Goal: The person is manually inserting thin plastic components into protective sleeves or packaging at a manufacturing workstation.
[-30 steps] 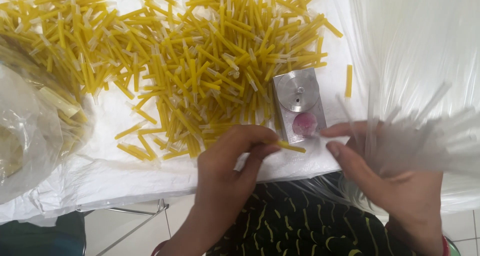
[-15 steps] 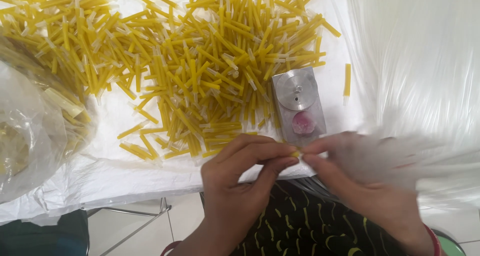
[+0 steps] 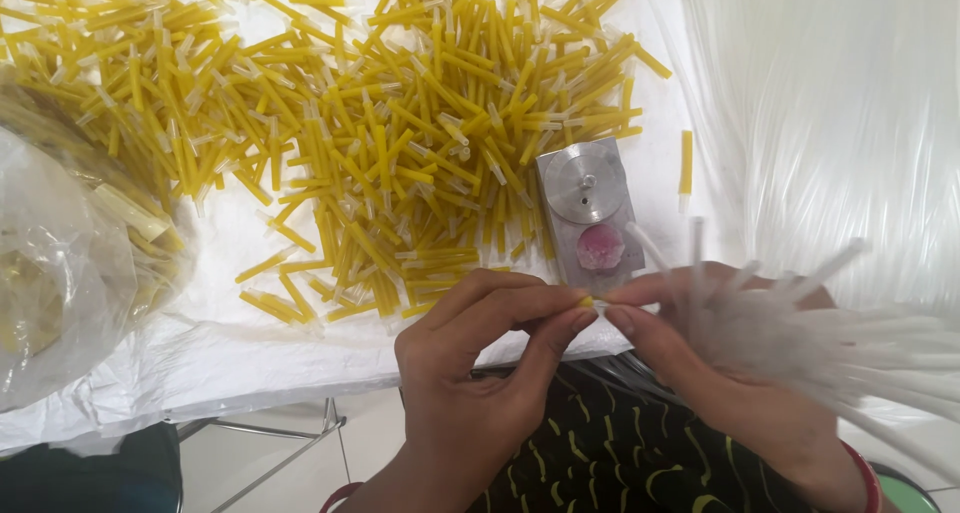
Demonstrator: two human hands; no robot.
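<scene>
- yellow tube piece [image 3: 585, 301] sits pinched at the fingertips of both hands, just in front of the metal block [image 3: 590, 216], over the near edge of the worktop [image 3: 300, 358]
- left hand [image 3: 480, 363] closed in a pinch on the yellow tube piece, thumb and forefinger tips meeting at it; other fingers curled under
- right hand [image 3: 730, 363] fingertips meet the same piece from the other side, thumb and forefinger pinched on a thin clear tube [image 3: 625, 307] that joins the yellow piece end to end; how far one goes into the other, cannot tell
- same right hand also grips a bundle of clear tubes [image 3: 850, 343] in the palm; they fan out away from the metal block, blurred
- metal block: grey, rectangular, round disc on top, pinkish red patch on its near end; stands just behind the fingertips
- yellow tube pile [image 3: 400, 123] spread behind and to the left of the metal block, many pieces with clear tips
- single yellow piece [image 3: 686, 163] lies alone just right of the metal block
- white sheet covers the worktop
- clear plastic bag [image 3: 70, 263] far left of the metal block, more yellow pieces inside
- translucent white strands [image 3: 840, 123] heaped right of the metal block
- red bangle [image 3: 862, 478] on the right wrist
</scene>
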